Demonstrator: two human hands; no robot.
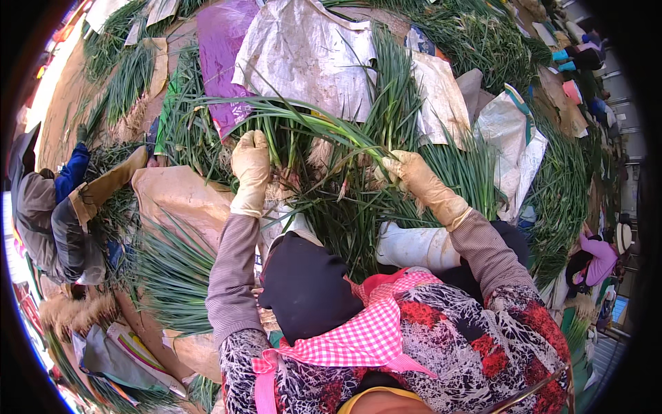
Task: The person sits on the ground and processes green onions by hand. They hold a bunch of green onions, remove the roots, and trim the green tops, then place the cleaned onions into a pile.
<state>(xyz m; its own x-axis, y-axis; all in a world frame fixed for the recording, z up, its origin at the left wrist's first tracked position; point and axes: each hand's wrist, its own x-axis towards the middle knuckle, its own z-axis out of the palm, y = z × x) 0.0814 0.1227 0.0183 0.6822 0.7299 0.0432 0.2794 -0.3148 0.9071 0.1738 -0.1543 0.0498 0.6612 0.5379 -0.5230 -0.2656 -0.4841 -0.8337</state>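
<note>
In a cream rubber glove, my right hand [411,173] grips a few green onions [341,128]. Their long leaves arch to the left, passing above my other hand. My left hand [251,158], gloved alike, is raised with its fingers curled beside the standing green onions [276,137]; whether it pinches a leaf is hard to tell. Pale hairy roots [320,152] show between the two hands. Below them, a heap of loose green leaves [336,225] lies between my legs.
White woven sacks [305,57] and a purple sack [222,57] lie across the onions ahead. More green onions [176,269] spread at left beside a tan sheet [176,199]. One person sits at far left [46,217], another at far right [600,256]. A white boot [414,246] covers my leg.
</note>
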